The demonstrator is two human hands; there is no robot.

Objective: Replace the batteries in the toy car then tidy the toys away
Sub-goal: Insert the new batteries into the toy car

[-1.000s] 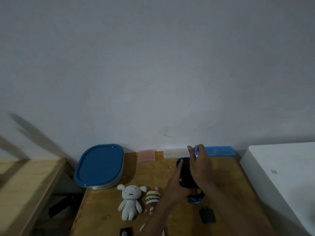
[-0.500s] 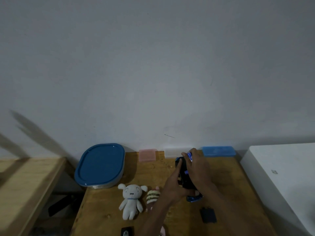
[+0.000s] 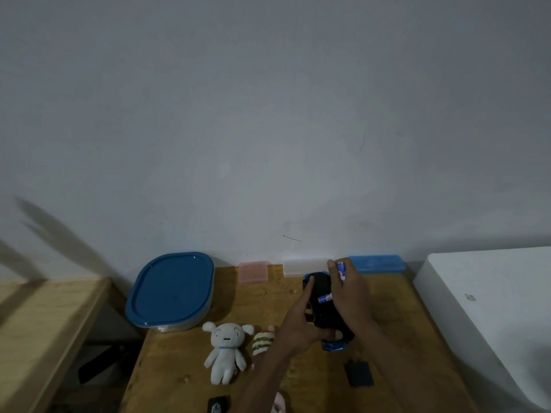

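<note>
Bare surface (image 3: 396,320) right of the toy car (image 3: 326,308) and at left front; obstacles: white plush (image 3: 226,348) and striped toy (image 3: 263,342) mid-left, blue-lidded container (image 3: 171,290) rear left, three small boxes (image 3: 376,263) along the wall, black cover (image 3: 358,374) front right

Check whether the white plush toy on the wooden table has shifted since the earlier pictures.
No. The white plush toy lies where it did, just in front of the blue-lidded oval container and left of the small striped toy.

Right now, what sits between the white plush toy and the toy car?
In the head view, a small striped plush and the left hand gripping the toy car lie past the white plush toy.
</note>
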